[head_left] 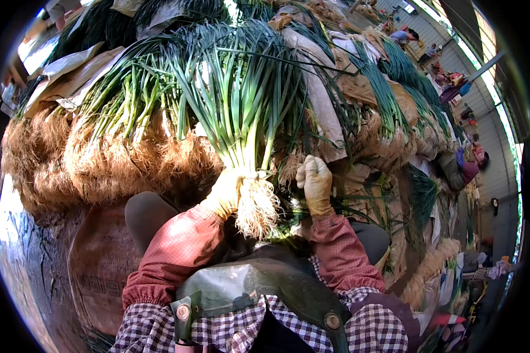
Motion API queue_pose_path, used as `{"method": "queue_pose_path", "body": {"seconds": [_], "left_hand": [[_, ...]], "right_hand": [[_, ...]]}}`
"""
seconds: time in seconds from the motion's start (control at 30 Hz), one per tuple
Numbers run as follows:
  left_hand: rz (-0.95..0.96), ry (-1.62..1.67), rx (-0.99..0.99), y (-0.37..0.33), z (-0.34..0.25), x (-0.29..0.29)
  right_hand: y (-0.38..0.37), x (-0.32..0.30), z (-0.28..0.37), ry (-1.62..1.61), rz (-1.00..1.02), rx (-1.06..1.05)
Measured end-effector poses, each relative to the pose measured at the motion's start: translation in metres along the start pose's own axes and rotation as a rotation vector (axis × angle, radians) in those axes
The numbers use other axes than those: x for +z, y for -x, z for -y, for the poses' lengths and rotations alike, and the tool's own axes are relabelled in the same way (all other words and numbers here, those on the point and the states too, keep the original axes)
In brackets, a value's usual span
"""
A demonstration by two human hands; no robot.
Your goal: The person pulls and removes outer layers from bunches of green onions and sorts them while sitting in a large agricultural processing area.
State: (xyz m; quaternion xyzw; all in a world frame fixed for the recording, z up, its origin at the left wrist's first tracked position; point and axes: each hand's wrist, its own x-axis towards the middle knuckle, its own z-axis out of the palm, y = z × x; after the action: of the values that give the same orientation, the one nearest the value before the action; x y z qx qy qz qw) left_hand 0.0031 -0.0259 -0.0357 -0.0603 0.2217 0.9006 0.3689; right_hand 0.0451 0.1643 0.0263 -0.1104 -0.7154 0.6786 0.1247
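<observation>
A bunch of green onions stands upright in front of me, its green leaves fanned out away from me and its pale roots hanging down. My left hand, in a pale work glove, is closed around the white stems just above the roots. To the right of the bunch, my right hand, gloved too, is raised in a fist with the fingers curled in. What it grips, if anything, is hidden. A small tuft of brown roots shows between the bunch and that fist.
Behind the bunch lies a long heap of green onions, roots toward me. Cloth sacks lie across parts of it. My green apron covers my lap between my knees. A brown sack is at left; other people sit at far right.
</observation>
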Motion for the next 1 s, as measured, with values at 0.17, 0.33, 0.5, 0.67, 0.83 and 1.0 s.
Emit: {"method": "queue_pose_path", "body": {"seconds": [0.17, 0.33, 0.5, 0.67, 0.83, 1.0], "left_hand": [[-0.013, 0.054, -0.032, -0.002, 0.003, -0.003], [-0.089, 0.005, 0.099, 0.004, 0.001, 0.01], [-0.127, -0.043, 0.167, -0.001, 0.005, 0.015], [-0.262, -0.172, 0.115, -0.001, 0.0, 0.005], [-0.199, -0.051, 0.062, -0.011, 0.004, -0.005], [-0.117, -0.005, -0.094, -0.017, -0.002, -0.003]], "right_hand": [[-0.016, 0.002, 0.004, 0.048, -0.136, -0.253], [-0.046, -0.041, 0.022, 0.087, -0.303, -0.255], [-0.01, 0.017, -0.008, 0.465, 0.56, -0.049], [0.004, 0.045, -0.033, 0.799, 0.433, -0.432], [0.025, 0.014, 0.021, 0.05, 0.281, -0.1], [-0.022, -0.119, 0.003, 1.179, -0.239, -0.138]]}}
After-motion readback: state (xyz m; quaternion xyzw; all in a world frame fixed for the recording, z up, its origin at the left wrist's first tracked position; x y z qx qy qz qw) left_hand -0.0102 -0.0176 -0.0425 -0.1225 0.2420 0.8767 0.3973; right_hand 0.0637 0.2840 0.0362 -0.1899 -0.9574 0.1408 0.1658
